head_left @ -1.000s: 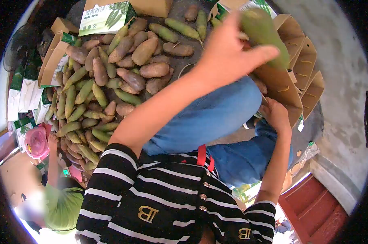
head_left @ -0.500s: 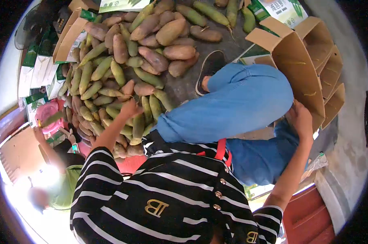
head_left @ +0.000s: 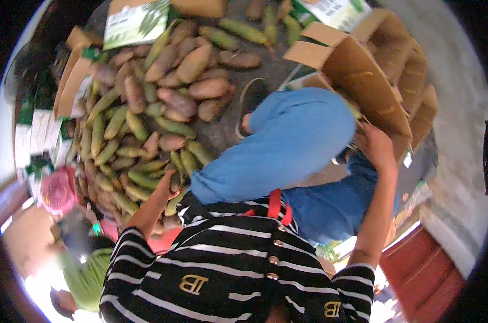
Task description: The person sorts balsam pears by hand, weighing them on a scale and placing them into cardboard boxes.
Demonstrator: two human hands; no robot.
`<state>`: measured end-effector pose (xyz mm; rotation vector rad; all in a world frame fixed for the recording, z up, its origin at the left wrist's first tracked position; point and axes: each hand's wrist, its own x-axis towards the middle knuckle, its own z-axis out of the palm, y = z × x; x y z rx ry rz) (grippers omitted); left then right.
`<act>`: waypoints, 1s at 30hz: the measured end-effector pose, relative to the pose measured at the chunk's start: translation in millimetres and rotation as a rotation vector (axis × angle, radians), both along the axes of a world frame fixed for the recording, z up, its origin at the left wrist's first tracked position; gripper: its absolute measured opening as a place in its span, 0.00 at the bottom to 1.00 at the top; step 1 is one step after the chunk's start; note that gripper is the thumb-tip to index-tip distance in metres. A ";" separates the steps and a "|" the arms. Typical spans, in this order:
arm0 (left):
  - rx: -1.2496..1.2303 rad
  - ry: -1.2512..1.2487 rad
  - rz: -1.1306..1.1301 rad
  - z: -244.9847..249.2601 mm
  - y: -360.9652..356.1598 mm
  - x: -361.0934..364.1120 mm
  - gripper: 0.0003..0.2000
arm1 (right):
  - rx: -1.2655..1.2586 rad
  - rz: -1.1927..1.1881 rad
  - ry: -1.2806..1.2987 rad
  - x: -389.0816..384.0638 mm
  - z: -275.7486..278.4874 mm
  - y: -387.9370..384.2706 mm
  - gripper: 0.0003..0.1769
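Observation:
My left hand (head_left: 164, 188) is at the near edge of a large heap of long green and reddish-brown vegetables (head_left: 135, 125). Its fingers are closed round a dark greenish vegetable (head_left: 175, 181), of which only a part shows. Beyond my bent knee, my right hand (head_left: 377, 145) is closed on the near edge of an open cardboard box (head_left: 365, 72), its fingertips partly hidden. Inside the box, little can be made out past the brown walls.
More open boxes (head_left: 420, 81) stand at the right. A printed carton (head_left: 137, 24) lies behind the heap, with white and green boxes (head_left: 44, 129) at the left. A pink stool (head_left: 58, 191) and a person in green (head_left: 88, 280) are at the lower left.
My left hand has drawn back toward my body and closed on a vegetable. My right hand remains by the box. The view has shifted, and the other person's raised arm has come down.

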<state>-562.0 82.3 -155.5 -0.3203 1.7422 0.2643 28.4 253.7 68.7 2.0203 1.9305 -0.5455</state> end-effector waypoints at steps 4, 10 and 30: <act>0.257 -0.092 0.132 50.7 82.1 60.3 0.20 | 0.071 0.056 -0.005 12.2 -12.3 -5.9 0.15; 1.001 0.018 -0.395 166.1 181.1 181.2 0.28 | 0.045 -0.017 0.021 12.1 -8.8 -7.3 0.15; 1.560 0.450 -1.548 141.9 247.6 212.9 0.20 | 0.044 0.005 0.006 11.8 -9.7 -3.7 0.14</act>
